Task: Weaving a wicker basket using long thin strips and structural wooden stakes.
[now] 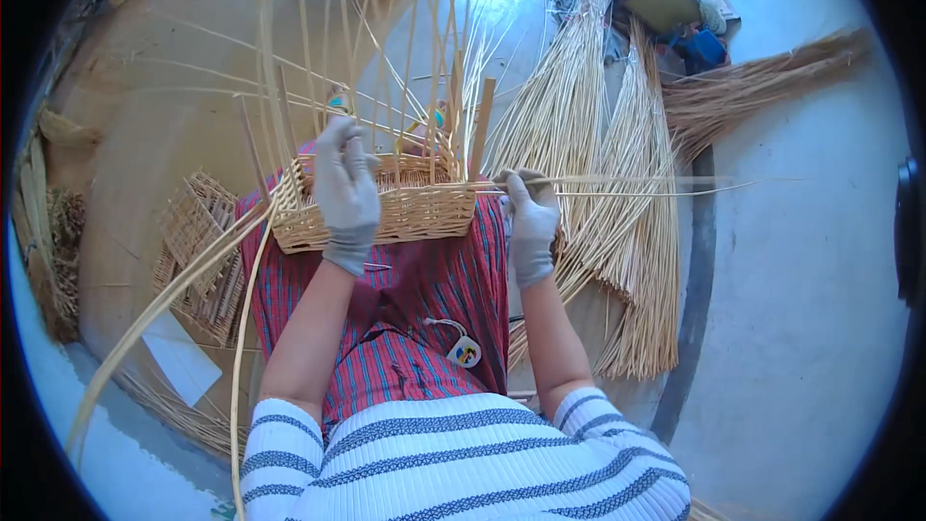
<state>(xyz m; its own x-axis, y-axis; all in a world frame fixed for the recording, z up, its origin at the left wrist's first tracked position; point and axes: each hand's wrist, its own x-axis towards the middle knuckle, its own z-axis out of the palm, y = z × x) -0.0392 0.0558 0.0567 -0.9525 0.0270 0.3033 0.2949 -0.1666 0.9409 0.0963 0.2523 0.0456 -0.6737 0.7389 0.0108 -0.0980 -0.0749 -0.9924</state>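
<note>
A rectangular wicker basket [424, 212], partly woven, rests across my lap on a red striped cloth [424, 275]. Tall thin stakes [405, 68] rise from its walls, and flat wooden sticks [482, 125] stand at its corners. My gloved left hand [349, 193] is over the near wall, its fingers bent closed among the stakes; what they hold, if anything, is hidden. At the right corner my gloved right hand [532, 222] pinches wicker strands [637, 195] that stretch out to the right. Long loose canes [164, 304] trail from the basket's left end.
Large bundles of pale canes [627, 260] lie on the floor at right, with a browner bundle [762, 87] beyond. Woven pieces [198, 241] and a white sheet [181, 357] are at left. Assorted items, including a blue container [702, 48], sit at the far right.
</note>
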